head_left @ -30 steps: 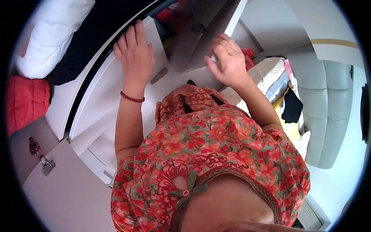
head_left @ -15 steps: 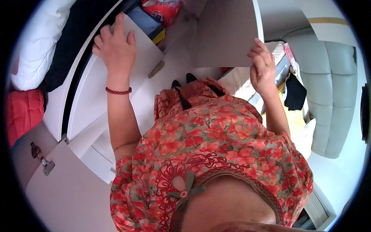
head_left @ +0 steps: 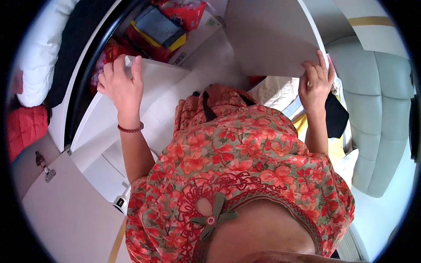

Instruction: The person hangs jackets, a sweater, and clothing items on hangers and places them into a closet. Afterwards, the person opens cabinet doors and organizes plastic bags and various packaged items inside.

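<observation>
My left hand [head_left: 123, 85] is hooked over the edge of the white left cabinet door [head_left: 164, 79], its thumb raised along the near side. On the other side, my right hand [head_left: 316, 85] grips the free edge of the right cabinet door [head_left: 267, 37], fingers on the rim. Both doors stand partly open. Between them the cabinet interior shows a grey-blue box [head_left: 158, 26] on something yellow [head_left: 177, 43], with red bags [head_left: 186, 15] around it. Parts of the contents are hidden behind the left door.
A white padded jacket [head_left: 46, 52], dark clothing and a red garment [head_left: 28, 129] are at the left. Another door [head_left: 66, 197] with a metal hinge [head_left: 48, 174] stands open at lower left. At right are a padded grey-green headboard [head_left: 372, 118] and a black cloth [head_left: 337, 116].
The left door has swung toward me with my left hand, showing more of the cabinet's contents. My right hand has moved right with the right door, which is opened wider.
</observation>
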Motion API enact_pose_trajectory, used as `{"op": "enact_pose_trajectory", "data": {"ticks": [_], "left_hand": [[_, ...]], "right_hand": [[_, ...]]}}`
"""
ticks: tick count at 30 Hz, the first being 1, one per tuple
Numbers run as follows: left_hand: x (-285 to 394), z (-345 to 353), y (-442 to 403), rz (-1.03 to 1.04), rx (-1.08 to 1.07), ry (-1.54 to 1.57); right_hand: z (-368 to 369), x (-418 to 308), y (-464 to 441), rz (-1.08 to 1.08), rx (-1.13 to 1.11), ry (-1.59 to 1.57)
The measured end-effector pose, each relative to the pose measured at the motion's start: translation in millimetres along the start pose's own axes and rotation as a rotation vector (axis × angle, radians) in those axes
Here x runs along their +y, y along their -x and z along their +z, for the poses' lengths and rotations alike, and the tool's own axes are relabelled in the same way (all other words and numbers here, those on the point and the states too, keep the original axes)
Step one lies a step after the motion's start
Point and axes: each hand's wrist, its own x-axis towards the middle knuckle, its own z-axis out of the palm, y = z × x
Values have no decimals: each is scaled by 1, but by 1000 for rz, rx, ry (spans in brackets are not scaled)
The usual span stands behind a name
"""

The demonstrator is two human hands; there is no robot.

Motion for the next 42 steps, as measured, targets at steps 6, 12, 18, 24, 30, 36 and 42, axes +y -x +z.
{"op": "enact_pose_trajectory", "data": {"ticks": [6, 12, 18, 24, 30, 36, 42], "left_hand": [[14, -16, 34, 42, 81, 130], [20, -37, 78, 38, 86, 254], [27, -69, 132, -16, -9, 294], [25, -100, 178, -75, -67, 381], [30, -130, 216, -266, -202, 298], [16, -155, 255, -450, -363, 162], [22, -168, 284, -566, -383, -190]], "right_hand": [[20, 24, -1, 7, -36, 59], [31, 19, -10, -62, -14, 106], [80, -1, -8, -250, -122, -222], [135, -53, -7, -482, -400, -518], [154, -91, -9, -708, -588, -582], [167, -128, -8, -878, -759, -490], [173, -127, -5, -968, -871, -431]]}}
